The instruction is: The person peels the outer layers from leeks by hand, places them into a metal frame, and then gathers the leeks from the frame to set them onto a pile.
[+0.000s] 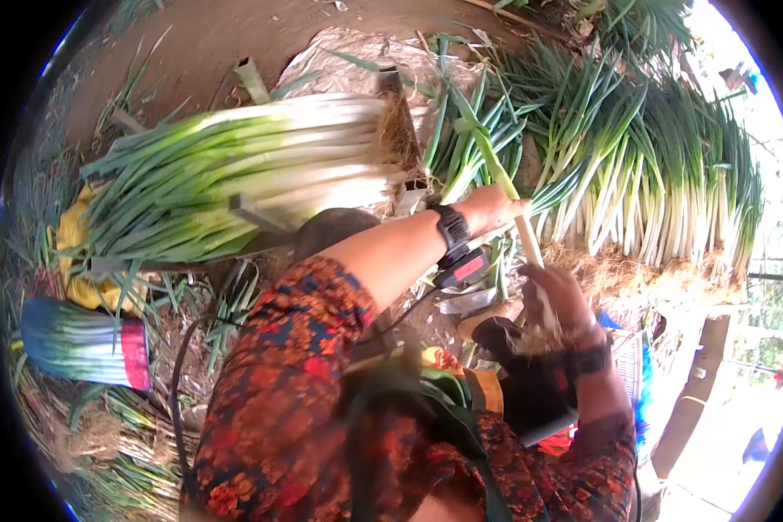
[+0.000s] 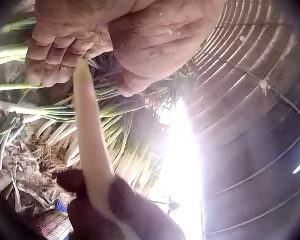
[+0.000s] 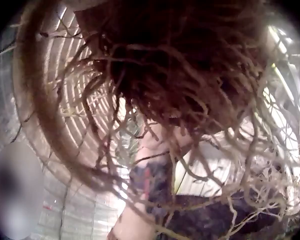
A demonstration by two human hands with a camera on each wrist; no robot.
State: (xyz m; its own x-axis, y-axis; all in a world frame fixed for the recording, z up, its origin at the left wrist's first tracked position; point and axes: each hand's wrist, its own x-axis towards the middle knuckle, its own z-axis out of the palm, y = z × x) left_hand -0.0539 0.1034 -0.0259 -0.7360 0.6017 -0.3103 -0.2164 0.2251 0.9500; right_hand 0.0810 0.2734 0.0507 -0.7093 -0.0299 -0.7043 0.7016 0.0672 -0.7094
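Observation:
A single long green onion (image 1: 529, 239) slants between both hands in front of the body. My left hand (image 1: 493, 209) grips it where the white stalk turns green, and its leaves rise beyond. Lower down, my right hand (image 1: 555, 304) holds the white stalk near the root end. In the left wrist view, the pale stalk (image 2: 92, 125) runs from the dark fingers of the right hand (image 2: 135, 215) up to the left hand (image 2: 155, 40). Tangled roots (image 3: 180, 110) fill much of the right wrist view, hiding the right hand there.
A thick bundle of green onions (image 1: 261, 174) lies at the left between metal posts (image 1: 250, 80). Many more onions (image 1: 652, 174) stand in rows at the right. A wrapped bundle with a red band (image 1: 135, 352) and a yellow bag (image 1: 74, 235) lie farther left.

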